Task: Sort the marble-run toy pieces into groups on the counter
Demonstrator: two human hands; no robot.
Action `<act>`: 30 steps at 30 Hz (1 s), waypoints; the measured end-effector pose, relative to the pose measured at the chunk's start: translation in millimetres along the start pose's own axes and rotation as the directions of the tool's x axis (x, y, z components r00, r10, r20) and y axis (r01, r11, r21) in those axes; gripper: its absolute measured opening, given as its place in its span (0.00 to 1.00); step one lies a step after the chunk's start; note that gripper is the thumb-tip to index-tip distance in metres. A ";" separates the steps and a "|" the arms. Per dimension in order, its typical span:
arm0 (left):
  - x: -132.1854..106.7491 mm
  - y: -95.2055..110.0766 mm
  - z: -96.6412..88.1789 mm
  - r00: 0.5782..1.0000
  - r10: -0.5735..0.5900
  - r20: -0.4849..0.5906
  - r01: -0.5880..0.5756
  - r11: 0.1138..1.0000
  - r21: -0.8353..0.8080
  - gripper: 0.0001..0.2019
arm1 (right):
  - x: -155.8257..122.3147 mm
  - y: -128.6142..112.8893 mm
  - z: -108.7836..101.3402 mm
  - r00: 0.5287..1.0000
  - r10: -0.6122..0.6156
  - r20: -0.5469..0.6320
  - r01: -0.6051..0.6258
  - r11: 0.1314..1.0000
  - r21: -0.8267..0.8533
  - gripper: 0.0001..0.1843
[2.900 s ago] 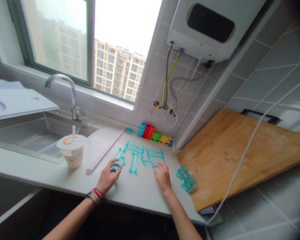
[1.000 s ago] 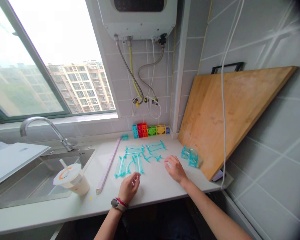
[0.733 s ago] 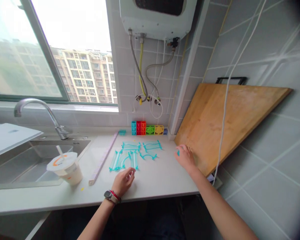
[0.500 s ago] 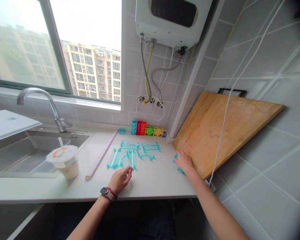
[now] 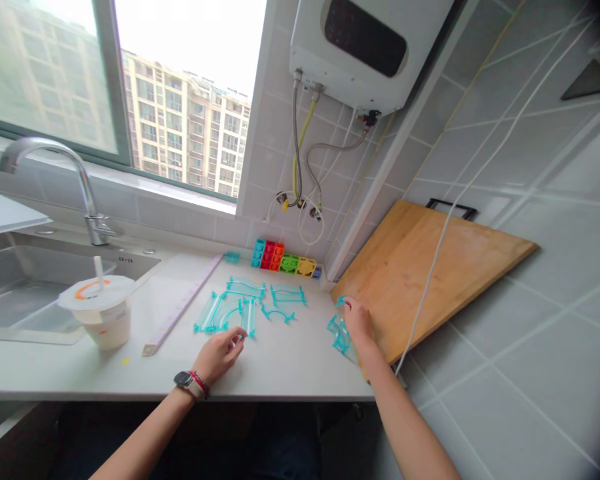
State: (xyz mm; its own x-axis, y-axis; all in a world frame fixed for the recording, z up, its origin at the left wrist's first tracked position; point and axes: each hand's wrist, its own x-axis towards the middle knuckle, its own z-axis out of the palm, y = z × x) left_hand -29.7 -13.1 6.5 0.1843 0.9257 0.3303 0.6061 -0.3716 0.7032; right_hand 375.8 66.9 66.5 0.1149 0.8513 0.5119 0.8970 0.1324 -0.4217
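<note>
Several translucent teal plastic track-like pieces [image 5: 233,310] lie in a group on the white counter, some straight and some arched. My left hand [image 5: 220,353] rests at the near end of a straight piece [image 5: 249,315], its fingers loosely curled and apart. A single arched piece [image 5: 279,315] lies a little to the right of the group. By the wooden board, my right hand [image 5: 359,323] pinches a small teal plastic piece [image 5: 341,301] between thumb and fingers. Below it, more teal pieces [image 5: 339,335] lie in a small pile, partly hidden by the hand.
Colourful blocks [image 5: 280,258] line the back wall. A lilac strip [image 5: 185,303] lies left of the pieces, beside a lidded drink cup [image 5: 103,317] with a straw. The sink [image 5: 145,270] is at far left. A wooden board [image 5: 420,273] leans at right, crossed by a white cable [image 5: 430,267].
My right hand has lifted slightly off the pile with a teal piece in its fingers. My left hand stays beside the straight piece. The camera view has shifted and tilted.
</note>
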 end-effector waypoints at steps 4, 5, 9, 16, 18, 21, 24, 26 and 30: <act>0.3 -0.7 0.4 1.000 0.012 -0.001 -0.012 1.000 -0.020 0.08 | 2.0 -22.3 -8.6 0.999 -0.036 -0.038 0.042 0.985 0.166 0.17; 0.3 -0.5 0.7 1.000 0.024 -0.011 -0.024 1.000 -0.010 0.08 | -0.1 -29.9 -9.0 0.999 -0.043 -0.033 0.049 0.975 0.215 0.17; -1.0 3.6 1.9 0.994 0.100 -0.049 -0.098 0.994 0.038 0.09 | -26.3 -71.1 2.2 0.996 -0.079 0.040 0.056 0.911 0.408 0.15; -3.3 5.4 1.7 0.987 0.100 0.124 -0.075 0.978 -0.192 0.19 | -105.2 -164.2 54.0 0.967 -0.063 0.246 -0.151 0.638 0.755 0.13; -2.9 1.5 3.0 0.993 0.053 0.109 -0.027 0.973 -0.231 0.21 | -115.9 -182.2 64.6 0.962 -0.060 0.267 -0.179 0.598 0.781 0.13; -1.6 -4.4 4.2 0.999 -0.008 0.037 0.017 0.965 -0.262 0.16 | -120.2 -192.6 73.2 0.963 -0.118 0.243 -0.117 0.628 0.769 0.13; -0.4 -7.0 3.3 1.000 -0.023 0.006 0.024 0.959 -0.281 0.15 | -122.5 -186.8 78.6 0.936 -0.179 0.303 -0.097 0.696 0.712 0.24; -0.1 -7.1 2.5 1.000 -0.020 0.021 0.025 0.959 -0.281 0.15 | -126.8 -179.9 82.4 0.885 -0.190 0.424 -0.183 0.696 0.695 0.27; -0.4 -6.4 2.3 0.998 0.025 0.065 -0.008 0.966 -0.259 0.13 | -133.0 -164.8 87.5 0.830 -0.197 0.522 -0.283 0.657 0.699 0.26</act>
State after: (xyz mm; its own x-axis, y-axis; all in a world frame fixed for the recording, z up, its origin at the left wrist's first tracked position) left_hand -31.9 -10.9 0.5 0.2499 0.9186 0.3061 0.3834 -0.3842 0.8399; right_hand 175.3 -23.7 2.3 -0.3037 0.9455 0.1175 0.2587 0.2005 -0.9449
